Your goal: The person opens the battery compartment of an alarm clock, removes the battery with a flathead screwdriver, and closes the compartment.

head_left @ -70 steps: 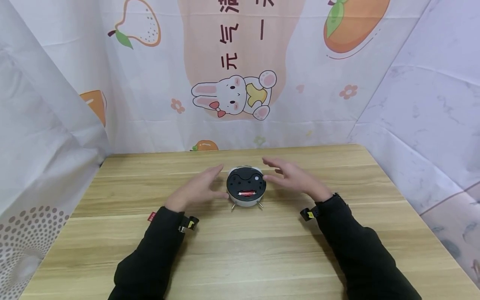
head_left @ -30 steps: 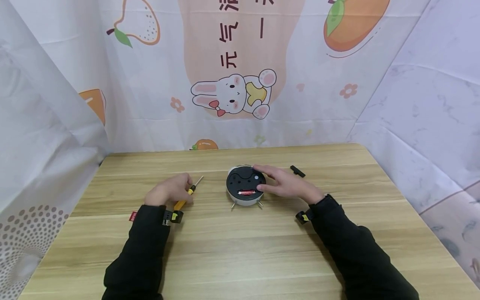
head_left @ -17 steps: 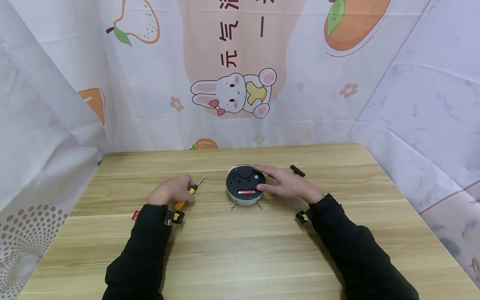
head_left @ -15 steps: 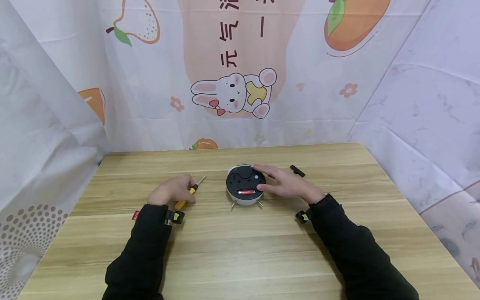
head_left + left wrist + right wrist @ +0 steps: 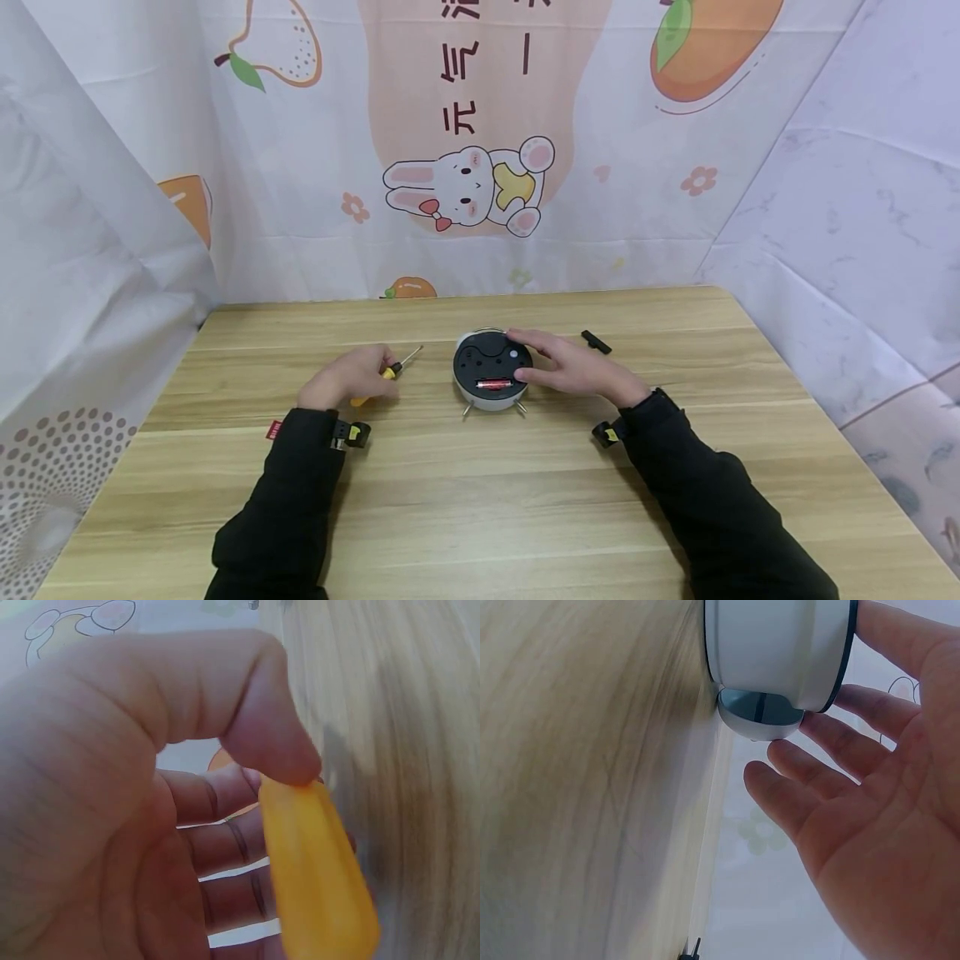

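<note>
A round alarm clock (image 5: 487, 362) lies face down on the wooden table, its black back upward and its short metal legs toward me. A red battery (image 5: 494, 385) sits in the slot in its back. My right hand (image 5: 573, 367) rests its thumb and fingers against the clock's right side. In the right wrist view, those fingers lie fairly straight beside the pale housing (image 5: 765, 645) and a bell (image 5: 759, 727). Left of the clock, my left hand (image 5: 348, 379) pinches a screwdriver (image 5: 389, 372) by its yellow handle (image 5: 315, 870), the metal tip pointing up and right.
A small black cover-like piece (image 5: 596, 342) lies on the table (image 5: 480, 517) behind my right hand. Printed cloth (image 5: 300, 167) hangs along the table's far edge and both sides.
My left hand has left the clock's side and taken hold of the screwdriver, which has since shifted slightly rightward. My right hand has settled onto the clock. The clock has barely moved.
</note>
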A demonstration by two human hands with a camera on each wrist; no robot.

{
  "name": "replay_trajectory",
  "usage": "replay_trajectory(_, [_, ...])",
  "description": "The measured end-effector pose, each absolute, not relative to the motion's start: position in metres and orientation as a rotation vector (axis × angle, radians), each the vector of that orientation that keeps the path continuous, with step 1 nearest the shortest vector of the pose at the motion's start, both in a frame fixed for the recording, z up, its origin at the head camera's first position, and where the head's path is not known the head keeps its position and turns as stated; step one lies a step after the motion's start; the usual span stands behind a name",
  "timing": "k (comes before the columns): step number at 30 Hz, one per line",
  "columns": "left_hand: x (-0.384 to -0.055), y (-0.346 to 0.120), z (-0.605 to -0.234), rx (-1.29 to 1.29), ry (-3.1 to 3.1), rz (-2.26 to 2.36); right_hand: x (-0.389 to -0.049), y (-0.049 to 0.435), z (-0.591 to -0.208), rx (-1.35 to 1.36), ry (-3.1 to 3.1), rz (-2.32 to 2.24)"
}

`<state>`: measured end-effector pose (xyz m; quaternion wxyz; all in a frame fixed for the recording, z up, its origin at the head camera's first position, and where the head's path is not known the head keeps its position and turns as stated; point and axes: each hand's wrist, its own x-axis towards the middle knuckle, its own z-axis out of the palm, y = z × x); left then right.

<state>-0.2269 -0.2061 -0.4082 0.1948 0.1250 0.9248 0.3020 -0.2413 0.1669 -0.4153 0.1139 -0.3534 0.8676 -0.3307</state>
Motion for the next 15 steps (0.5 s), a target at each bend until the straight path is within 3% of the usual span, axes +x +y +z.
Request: replay_trajectory(15, [-0.2264,-0.2020,-0.4005,0.466,2.780,0.855,-0.2424,0.1670,-0.4166,-1.026,2.564,-0.942])
